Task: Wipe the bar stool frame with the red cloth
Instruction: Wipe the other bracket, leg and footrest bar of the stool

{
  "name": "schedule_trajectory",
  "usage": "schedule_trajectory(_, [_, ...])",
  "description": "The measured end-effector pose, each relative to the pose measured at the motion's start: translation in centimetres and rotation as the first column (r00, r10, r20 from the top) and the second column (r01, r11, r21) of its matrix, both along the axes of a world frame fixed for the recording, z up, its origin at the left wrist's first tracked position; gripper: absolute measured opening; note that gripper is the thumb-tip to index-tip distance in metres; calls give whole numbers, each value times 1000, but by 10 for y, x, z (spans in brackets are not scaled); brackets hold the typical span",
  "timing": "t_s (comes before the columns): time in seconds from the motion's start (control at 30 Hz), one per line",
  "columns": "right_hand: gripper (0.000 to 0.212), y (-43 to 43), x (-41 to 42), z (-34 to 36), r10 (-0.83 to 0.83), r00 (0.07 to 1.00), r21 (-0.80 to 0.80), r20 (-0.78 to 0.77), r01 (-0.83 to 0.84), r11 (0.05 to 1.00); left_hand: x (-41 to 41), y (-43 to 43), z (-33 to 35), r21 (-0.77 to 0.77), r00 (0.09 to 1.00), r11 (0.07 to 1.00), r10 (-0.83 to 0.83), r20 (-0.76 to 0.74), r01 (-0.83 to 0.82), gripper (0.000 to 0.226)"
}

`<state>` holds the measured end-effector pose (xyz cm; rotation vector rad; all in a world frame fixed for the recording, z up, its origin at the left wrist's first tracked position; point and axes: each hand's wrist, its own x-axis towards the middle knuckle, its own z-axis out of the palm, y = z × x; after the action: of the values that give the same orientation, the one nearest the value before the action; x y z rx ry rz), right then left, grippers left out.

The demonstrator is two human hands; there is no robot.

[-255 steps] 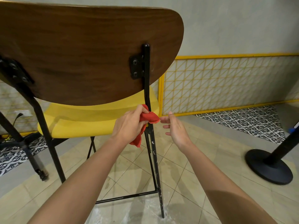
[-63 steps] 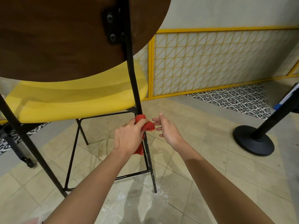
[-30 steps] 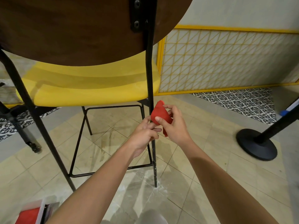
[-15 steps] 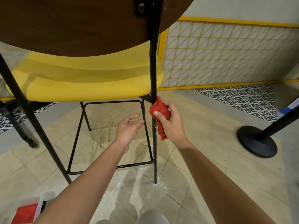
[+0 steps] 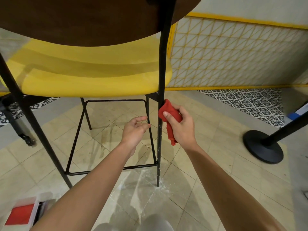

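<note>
The red cloth (image 5: 170, 114) is bunched inside my right grip (image 5: 181, 125), which is clenched round it. My thumb lies across its front and my fingers curl round from the far side. Most of the wad bulges out at eleven o'clock from my palm. A loose tail hangs out below the heel of the hand, at about seven o'clock.

The upper edge of the wad presses against the black rear leg (image 5: 160, 72) of the bar stool frame (image 5: 26, 114). It meets the leg just under the yellow seat (image 5: 93, 75), where a side bracket joins the leg. That leg runs straight up and down at nine o'clock from my right grip, and the cloth is the only thing of mine touching it.

My left grip (image 5: 133, 130) is released and holds nothing, palm turned toward the leg and fingers loosely spread. It sits at nine o'clock from the leg and apart from it. Its fingertips reach the thin upright rod (image 5: 149, 130) of the footrest loop, and I cannot tell whether they touch it.

The lower part of the leg shows white specks. A pale powdery smear spreads on the tiled floor (image 5: 208, 172) round its foot, at six o'clock from the cloth. A dark wooden backrest (image 5: 83, 19) fills twelve o'clock.
</note>
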<state>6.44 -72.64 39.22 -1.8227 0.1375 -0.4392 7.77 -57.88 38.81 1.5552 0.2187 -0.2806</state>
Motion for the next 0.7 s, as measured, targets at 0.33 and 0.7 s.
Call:
schedule_trajectory(0.33, [35, 5, -2, -9, -34, 994, -161, -103, 17, 987, 3, -5, -11, 22, 999, 999, 29, 14, -29, 27])
schedule_trajectory(0.7, [35, 9, -7, -15, -98, 993, -89, -64, 92, 992, 4, -3, -25, 54, 999, 998, 37, -4, -37, 24])
